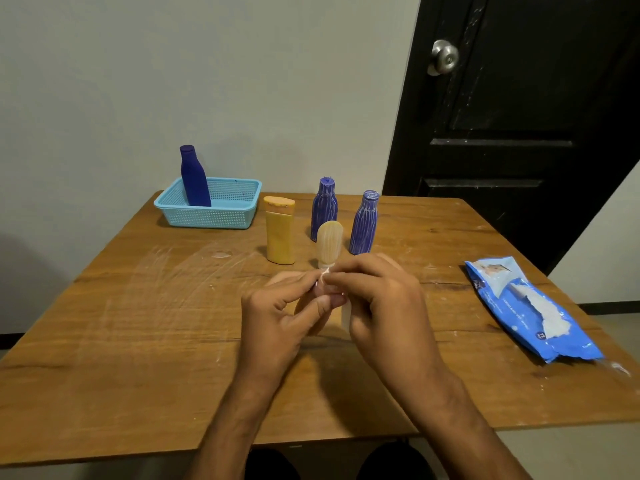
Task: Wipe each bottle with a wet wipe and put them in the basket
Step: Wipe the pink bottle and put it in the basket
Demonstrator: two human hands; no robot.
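Both hands, left hand (277, 306) and right hand (377, 299), pinch a white wet wipe (323, 276) above the table (138, 341) centre. Four bottles stand upright beyond: yellow bottle (280, 233), cream bottle (329, 242), two striped blue bottles (324, 207) (caps up). Another blue bottle (194, 178) leans in the basket (211, 216) at the far-left corner.

Hardly any legible text. On the blue wet-wipe pack (530, 310) lying at the right side of the table (138, 341): a small round badge near the lower end with what looks like "72", plus a small brand mark near the upper end and a line of white print along the middle, both too blurred to read. Nothing readable on the bottles.
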